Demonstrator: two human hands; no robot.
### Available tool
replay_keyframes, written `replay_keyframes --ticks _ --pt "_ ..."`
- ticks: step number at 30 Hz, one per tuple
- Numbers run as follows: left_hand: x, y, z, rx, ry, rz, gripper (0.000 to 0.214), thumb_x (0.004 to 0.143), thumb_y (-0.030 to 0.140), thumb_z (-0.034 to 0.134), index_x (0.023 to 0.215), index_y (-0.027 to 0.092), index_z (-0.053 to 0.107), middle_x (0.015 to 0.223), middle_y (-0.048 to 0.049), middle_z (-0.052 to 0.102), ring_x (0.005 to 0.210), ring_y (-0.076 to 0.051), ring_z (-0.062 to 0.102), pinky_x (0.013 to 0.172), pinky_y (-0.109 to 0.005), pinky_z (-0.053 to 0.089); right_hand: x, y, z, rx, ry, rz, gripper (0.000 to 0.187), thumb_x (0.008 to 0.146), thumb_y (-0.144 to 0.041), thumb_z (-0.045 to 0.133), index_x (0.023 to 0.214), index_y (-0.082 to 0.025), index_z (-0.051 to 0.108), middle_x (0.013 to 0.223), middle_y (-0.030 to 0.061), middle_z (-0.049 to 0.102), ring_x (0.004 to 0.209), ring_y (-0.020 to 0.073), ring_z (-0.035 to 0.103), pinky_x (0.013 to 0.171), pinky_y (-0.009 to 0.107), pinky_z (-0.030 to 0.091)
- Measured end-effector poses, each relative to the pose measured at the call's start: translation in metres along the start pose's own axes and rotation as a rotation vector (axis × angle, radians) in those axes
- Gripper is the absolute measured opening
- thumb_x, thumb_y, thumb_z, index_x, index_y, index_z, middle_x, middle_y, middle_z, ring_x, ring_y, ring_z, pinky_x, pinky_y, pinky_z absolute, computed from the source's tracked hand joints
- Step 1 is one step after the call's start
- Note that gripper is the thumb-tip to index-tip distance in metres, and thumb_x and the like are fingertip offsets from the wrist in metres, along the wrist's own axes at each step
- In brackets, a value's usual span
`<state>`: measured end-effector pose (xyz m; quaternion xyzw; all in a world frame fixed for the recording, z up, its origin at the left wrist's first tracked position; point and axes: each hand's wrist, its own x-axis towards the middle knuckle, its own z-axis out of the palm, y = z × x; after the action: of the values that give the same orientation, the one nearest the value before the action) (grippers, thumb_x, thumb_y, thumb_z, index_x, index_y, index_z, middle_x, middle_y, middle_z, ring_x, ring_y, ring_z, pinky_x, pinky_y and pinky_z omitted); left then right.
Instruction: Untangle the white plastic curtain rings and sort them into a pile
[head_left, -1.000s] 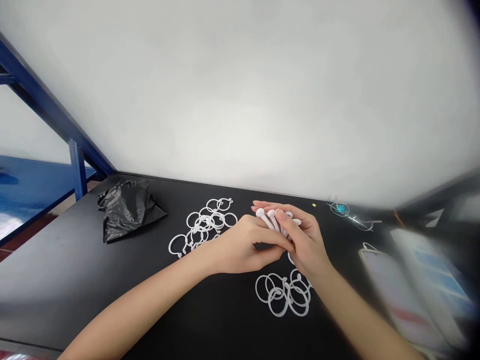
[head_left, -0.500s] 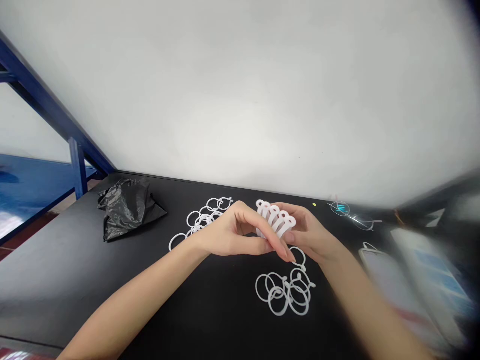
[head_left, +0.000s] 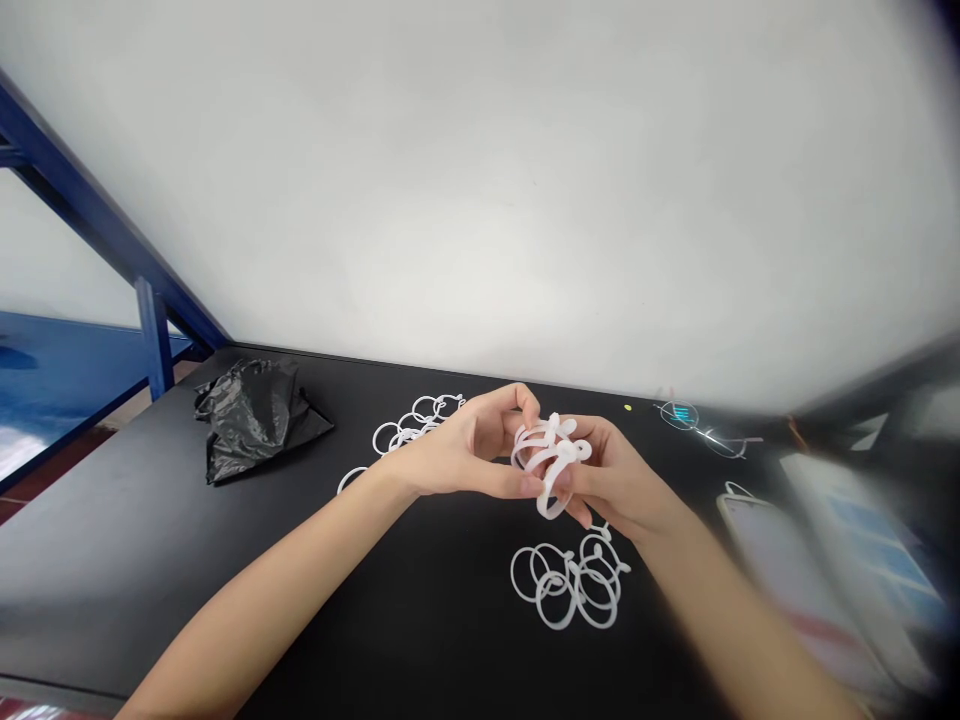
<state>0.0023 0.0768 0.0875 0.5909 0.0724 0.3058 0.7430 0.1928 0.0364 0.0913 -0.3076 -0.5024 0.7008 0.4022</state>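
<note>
Both my hands meet above the middle of a black table (head_left: 112, 560). Between them is a bunch of white plastic rings (head_left: 551, 455). My right hand (head_left: 611, 480) cups the bunch from below and behind, fingers curled round it. My left hand (head_left: 472, 445) pinches the bunch from the left with thumb and fingertips. A small pile of loose white rings (head_left: 571, 585) lies on the table just below my hands. A second, larger pile of white rings (head_left: 409, 425) lies behind my left hand, partly hidden by it.
A crumpled black plastic bag (head_left: 251, 415) lies at the back left of the table. A pair of glasses (head_left: 701, 425) rests at the back right. A blurred phone-like slab (head_left: 795, 590) lies at the right. A blue metal frame (head_left: 146, 335) stands left, a white wall behind.
The bunch of rings, held upright in a row half a second ago, has turned and now hangs loosely between my fingers. Both hands have risen slightly; my left fingers moved onto the bunch's top.
</note>
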Motion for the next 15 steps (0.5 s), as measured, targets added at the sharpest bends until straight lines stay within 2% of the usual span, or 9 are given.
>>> replay_keyframes --ticks 2,5,8,10,13,15 --pt "0.0 0.004 0.003 0.118 0.049 0.034 0.031 0.081 0.026 0.073 0.096 0.02 0.045 0.088 -0.0015 0.06 0.078 -0.012 0.059 0.077 -0.03 0.05 -0.002 -0.002 0.002 -0.078 0.069 -0.007 0.015 0.069 -0.025 0.083 0.079 -0.017 0.074 0.062 -0.002 0.066 0.042 0.0075 0.056 0.034 0.016 0.045" --pt "-0.002 0.011 0.008 0.463 0.151 0.062 0.038 0.083 0.032 0.072 0.111 0.021 0.049 0.111 -0.0074 0.059 0.099 -0.018 0.059 0.091 -0.036 0.048 -0.003 -0.004 0.004 -0.163 0.179 -0.039 0.017 0.066 -0.024 0.085 0.074 -0.018 0.072 0.062 -0.0021 0.067 0.047 0.0109 0.061 0.039 0.02 0.051" --pt "-0.005 0.016 0.013 0.772 0.108 0.068 0.056 0.083 0.036 0.07 0.13 0.022 0.044 0.125 -0.0113 0.056 0.109 -0.024 0.056 0.095 -0.039 0.047 -0.002 -0.003 0.005 -0.238 0.269 -0.086 0.021 0.063 -0.025 0.088 0.073 -0.019 0.07 0.064 -0.0019 0.069 0.05 0.0125 0.063 0.045 0.024 0.056" --pt "-0.007 0.017 0.016 0.927 0.067 0.103 0.062 0.086 0.036 0.064 0.14 0.021 0.037 0.129 -0.0135 0.054 0.113 -0.026 0.055 0.095 -0.041 0.048 0.0 -0.001 0.005 -0.287 0.322 -0.116 0.02 0.064 -0.025 0.087 0.073 -0.019 0.069 0.065 -0.0017 0.07 0.049 0.0128 0.063 0.047 0.026 0.057" --pt "-0.009 0.015 0.02 1.118 0.08 0.144 0.072 0.088 0.036 0.059 0.149 0.018 0.027 0.139 -0.0163 0.049 0.121 -0.03 0.051 0.102 -0.045 0.044 0.002 0.001 0.005 -0.33 0.365 -0.161 0.016 0.066 -0.022 0.083 0.07 -0.019 0.067 0.065 -0.0017 0.07 0.049 0.0129 0.064 0.047 0.026 0.058" --pt "-0.009 0.014 0.022 1.198 0.114 0.127 0.073 0.089 0.038 0.058 0.15 0.015 0.026 0.139 -0.0171 0.049 0.121 -0.031 0.051 0.103 -0.046 0.043 0.002 0.002 0.007 -0.347 0.377 -0.184 0.014 0.067 -0.019 0.081 0.068 -0.019 0.066 0.063 -0.0026 0.069 0.048 0.0125 0.063 0.046 0.025 0.057"
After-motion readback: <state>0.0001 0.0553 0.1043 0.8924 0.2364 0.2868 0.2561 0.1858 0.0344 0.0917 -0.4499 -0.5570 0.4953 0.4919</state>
